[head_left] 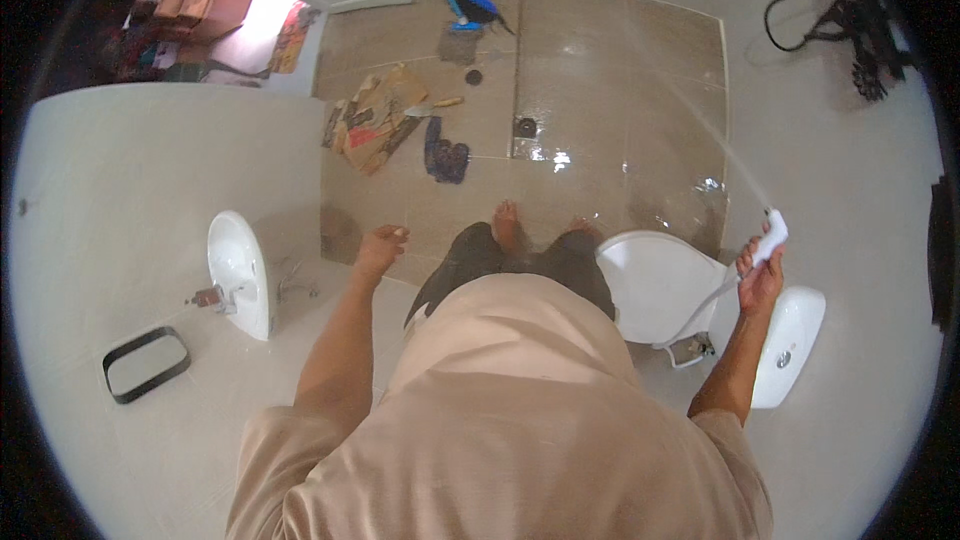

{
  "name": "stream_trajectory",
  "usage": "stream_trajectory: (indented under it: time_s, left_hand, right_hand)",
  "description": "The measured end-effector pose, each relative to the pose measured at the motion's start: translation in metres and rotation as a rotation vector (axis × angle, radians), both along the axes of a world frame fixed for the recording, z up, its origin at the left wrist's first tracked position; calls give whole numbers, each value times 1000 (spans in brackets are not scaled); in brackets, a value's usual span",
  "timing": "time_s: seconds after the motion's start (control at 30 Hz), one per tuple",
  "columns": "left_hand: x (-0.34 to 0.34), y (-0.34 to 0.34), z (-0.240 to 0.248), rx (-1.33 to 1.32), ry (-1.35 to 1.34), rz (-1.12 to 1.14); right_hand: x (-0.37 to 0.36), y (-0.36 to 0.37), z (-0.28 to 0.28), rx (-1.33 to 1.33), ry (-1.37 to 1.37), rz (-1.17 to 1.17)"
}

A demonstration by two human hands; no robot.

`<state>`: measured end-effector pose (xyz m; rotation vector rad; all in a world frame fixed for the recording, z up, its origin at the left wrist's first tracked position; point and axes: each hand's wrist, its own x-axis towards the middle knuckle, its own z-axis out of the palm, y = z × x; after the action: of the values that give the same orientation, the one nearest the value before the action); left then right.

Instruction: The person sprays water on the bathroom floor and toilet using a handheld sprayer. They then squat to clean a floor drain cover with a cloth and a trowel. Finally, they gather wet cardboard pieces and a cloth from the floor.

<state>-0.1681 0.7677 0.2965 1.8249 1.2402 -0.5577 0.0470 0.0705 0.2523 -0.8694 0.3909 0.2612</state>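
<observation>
My right hand (760, 276) is closed around a white handheld bidet sprayer (770, 237), out to the right above the toilet. A thin jet of water (725, 140) leaves its nozzle toward the far side of the floor. The white hose (705, 308) runs from the sprayer down beside the toilet bowl (655, 280). On the left, my left hand (382, 248) hangs in the air with loosely bent fingers and nothing visible in it. The tiled floor (620, 70) looks wet and shiny on the right, around a dark drain (525, 127).
Flattened brown cardboard (380, 125), a trowel (435, 108) and a dark cloth (446, 155) lie on the floor ahead. Farther back are a blue-handled brush (462, 24) and a blue dustpan (475, 2). A washbasin (238, 275) is at left; the toilet tank (790, 348) at right.
</observation>
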Motion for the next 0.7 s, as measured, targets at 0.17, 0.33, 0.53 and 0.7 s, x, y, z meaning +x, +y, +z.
stream_trajectory:
  time_s: [0.17,0.33,0.53,0.7]
  left_hand:
    - [-3,-10,-7,-24,-26,-35]
    - [-3,-11,-2,-54,-36,-38]
    - [-16,-6,-11,-34,-20,24]
    - [-19,-6,-13,-35,-23,15]
  right_hand:
    - [1,1,-5,-58,107,52]
    - [-2,11,5,-131,195,110]
    - [-2,16,1,-307,291,244]
    - [-3,22,-2,-327,315,255]
